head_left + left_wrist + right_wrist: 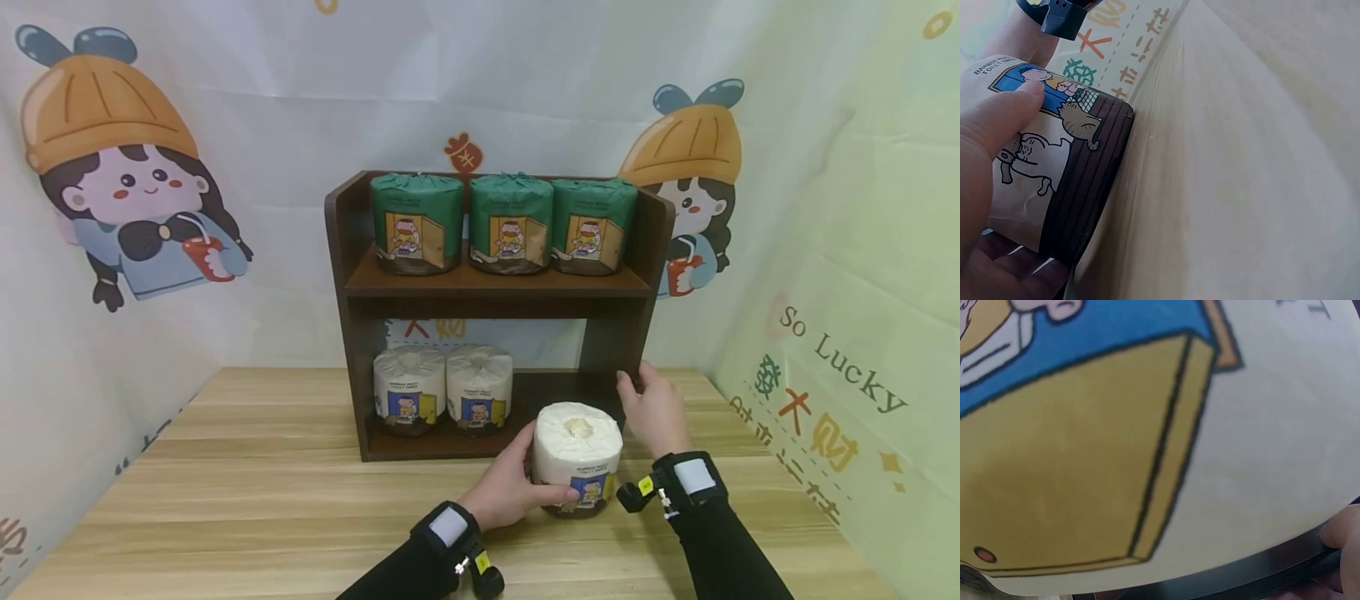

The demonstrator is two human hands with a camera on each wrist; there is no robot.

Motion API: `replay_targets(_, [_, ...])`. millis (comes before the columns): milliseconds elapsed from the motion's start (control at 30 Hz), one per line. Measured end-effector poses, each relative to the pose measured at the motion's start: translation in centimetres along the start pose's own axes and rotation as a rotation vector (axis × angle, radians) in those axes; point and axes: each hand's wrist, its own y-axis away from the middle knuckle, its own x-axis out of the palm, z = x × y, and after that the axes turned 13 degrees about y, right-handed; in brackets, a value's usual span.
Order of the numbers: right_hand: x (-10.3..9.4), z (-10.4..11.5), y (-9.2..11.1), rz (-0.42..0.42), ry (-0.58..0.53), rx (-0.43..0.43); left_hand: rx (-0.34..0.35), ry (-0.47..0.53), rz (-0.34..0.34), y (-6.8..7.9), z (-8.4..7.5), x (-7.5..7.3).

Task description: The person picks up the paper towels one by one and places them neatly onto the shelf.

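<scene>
A white-wrapped toilet roll [577, 446] stands upright in front of the right end of the dark brown shelf [498, 304]. My left hand [517, 483] holds this roll from its left side, thumb across the printed front; the left wrist view shows the fingers curled behind the roll [1035, 156]. Beyond the roll, my right hand [658, 412] grips the front edge of the shelf's right side panel between thumb and fingers. In the right wrist view the roll [1260, 475] fills most of the picture, and the thumb [1342, 531] lies against the dark panel.
Two white toilet rolls [480, 390] stand at the left of the lower shelf level. Three green-wrapped rolls [512, 223] line the upper level. The wooden table [247, 500] extends around the shelf, with a printed cloth [300, 167] behind and at the sides.
</scene>
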Motion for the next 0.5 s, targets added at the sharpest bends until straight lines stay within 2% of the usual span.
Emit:
replay_targets(300, [0.13, -0.16, -0.15, -0.014, 0.005, -0.013, 0.028, -0.022, -0.035, 0.01, 0.26, 0.00])
replay_targets(500, [0.18, -0.21, -0.19, -0.009, 0.002, -0.015, 0.012, -0.022, -0.041, 0.08, 0.31, -0.03])
